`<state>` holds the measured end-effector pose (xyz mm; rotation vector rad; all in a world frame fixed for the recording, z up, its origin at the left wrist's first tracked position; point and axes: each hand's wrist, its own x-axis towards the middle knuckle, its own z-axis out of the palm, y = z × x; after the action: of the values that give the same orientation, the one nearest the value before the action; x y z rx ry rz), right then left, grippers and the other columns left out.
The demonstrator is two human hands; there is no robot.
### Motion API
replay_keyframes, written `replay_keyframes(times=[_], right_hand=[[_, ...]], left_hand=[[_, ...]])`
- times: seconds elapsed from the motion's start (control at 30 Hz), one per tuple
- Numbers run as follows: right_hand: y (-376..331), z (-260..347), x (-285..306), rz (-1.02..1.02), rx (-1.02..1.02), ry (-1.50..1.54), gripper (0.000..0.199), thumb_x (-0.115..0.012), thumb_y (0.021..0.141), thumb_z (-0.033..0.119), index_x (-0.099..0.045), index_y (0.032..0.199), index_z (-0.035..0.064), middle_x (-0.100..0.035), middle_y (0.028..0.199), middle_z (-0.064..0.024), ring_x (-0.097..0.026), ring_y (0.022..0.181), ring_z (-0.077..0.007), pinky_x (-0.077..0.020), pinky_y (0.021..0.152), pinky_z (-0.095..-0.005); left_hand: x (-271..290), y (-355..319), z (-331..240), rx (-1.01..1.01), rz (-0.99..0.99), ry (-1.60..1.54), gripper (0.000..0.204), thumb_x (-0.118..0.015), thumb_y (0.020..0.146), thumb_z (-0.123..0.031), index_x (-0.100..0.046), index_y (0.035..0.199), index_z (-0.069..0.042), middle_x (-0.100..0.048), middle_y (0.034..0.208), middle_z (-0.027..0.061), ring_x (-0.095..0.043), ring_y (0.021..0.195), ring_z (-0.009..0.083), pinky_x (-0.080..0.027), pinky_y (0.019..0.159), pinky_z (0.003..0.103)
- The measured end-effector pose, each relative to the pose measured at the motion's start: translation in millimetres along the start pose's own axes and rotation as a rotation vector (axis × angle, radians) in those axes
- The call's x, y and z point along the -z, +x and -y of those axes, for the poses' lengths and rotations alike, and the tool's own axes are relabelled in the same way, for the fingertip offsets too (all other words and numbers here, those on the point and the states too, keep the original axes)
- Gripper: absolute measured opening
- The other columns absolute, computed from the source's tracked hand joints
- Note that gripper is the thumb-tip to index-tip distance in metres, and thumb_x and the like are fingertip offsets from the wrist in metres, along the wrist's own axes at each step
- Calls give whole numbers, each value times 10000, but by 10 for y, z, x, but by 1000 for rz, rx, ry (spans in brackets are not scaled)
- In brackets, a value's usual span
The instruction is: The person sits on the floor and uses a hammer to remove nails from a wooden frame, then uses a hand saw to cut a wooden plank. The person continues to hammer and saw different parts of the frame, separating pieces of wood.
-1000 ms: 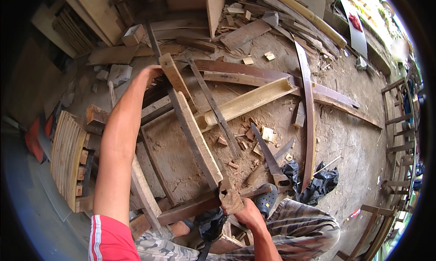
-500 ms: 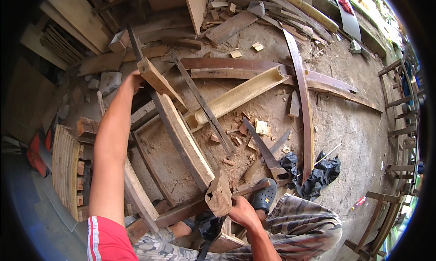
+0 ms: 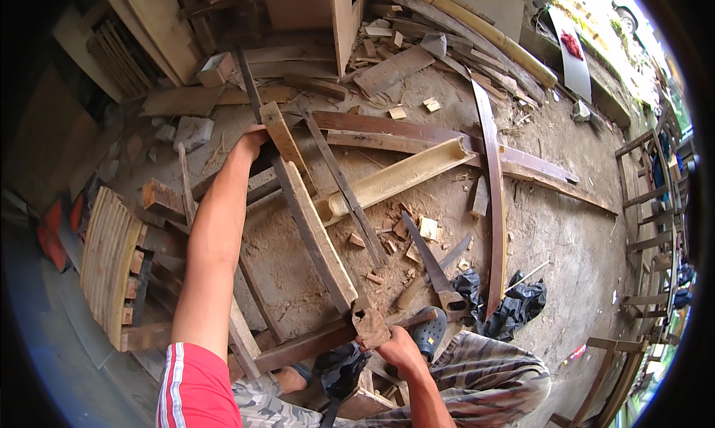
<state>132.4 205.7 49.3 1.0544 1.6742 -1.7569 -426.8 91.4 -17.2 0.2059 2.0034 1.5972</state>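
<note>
A wooden frame of joined posts and rails stands in front of me, its long rail (image 3: 316, 234) running from far left to near middle. My left hand (image 3: 255, 139) is closed round the far post (image 3: 284, 141), its fingers mostly hidden behind the wood. At the near end, my right hand (image 3: 398, 351) grips the short post (image 3: 370, 325), whose rough end with a dark hole faces me. A dark crossrail (image 3: 305, 344) meets this post. A handsaw (image 3: 433, 268) lies on the ground beyond my right hand, beside wood offcuts (image 3: 428, 228).
A hollowed pale trough-like piece (image 3: 402, 176) and long dark boards (image 3: 488, 205) lie across the dirt floor. Black plastic (image 3: 514, 309) lies right of my foot. Stacked slats (image 3: 112, 268) stand at left, a wooden rack (image 3: 644, 219) at right, scrap wood at the back.
The view has shifted, so the far surroundings sit further right. The frame has tilted slightly, and its near post's end has turned. Both hands keep their hold.
</note>
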Motion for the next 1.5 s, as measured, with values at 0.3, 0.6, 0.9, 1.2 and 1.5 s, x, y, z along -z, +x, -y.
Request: replay_keyframes(times=[0.3, 0.6, 0.9, 1.2, 1.5], right_hand=[[23, 14, 79, -27, -35, -95, 484, -772, 794, 381, -708, 1011, -47, -701, 860, -90, -630, 819, -157, -491, 780, -325], [186, 123, 234, 121, -63, -247, 474, -771, 653, 365, -747, 973, 16, -715, 838, -225, -718, 827, -331, -543, 772, -408], [142, 275, 248, 178, -46, -301, 478, -741, 683, 364, -732, 996, 3, -709, 870, -241, -703, 845, -382, -543, 768, -436], [249, 29, 153, 166, -23, -231, 403, -697, 665, 272, -710, 881, -68, -687, 834, -285, -699, 824, -396, -543, 754, -457], [216, 64, 182, 174, 4, -185, 234, -714, 666, 167, -777, 846, 31, -739, 827, -155, -704, 801, -261, -532, 772, -356]], left_hand=[[4, -10, -79, 120, 91, 135, 501, -767, 821, -346, -653, 1252, -117, -585, 1336, 110, -476, 1283, 214, -353, 1058, 400], [-302, -155, -1606, 71, 90, 619, 692, -683, 808, -642, -704, 1064, 0, -679, 1100, 129, -637, 968, 254, -476, 916, 363], [-1587, 61, -1477, 854, 538, 2007, 671, -607, 884, -476, -536, 1396, -49, -506, 1464, 136, -545, 1275, 299, -423, 1075, 431], [-1647, -7, -888, 537, 194, 2022, 338, -702, 840, -167, -723, 1175, -134, -673, 1266, 96, -670, 1103, 280, -523, 940, 418], [-1474, -657, -793, -379, 223, 2032, 231, -664, 813, -109, -746, 1028, -116, -696, 1178, 131, -624, 1160, 290, -428, 993, 451]])
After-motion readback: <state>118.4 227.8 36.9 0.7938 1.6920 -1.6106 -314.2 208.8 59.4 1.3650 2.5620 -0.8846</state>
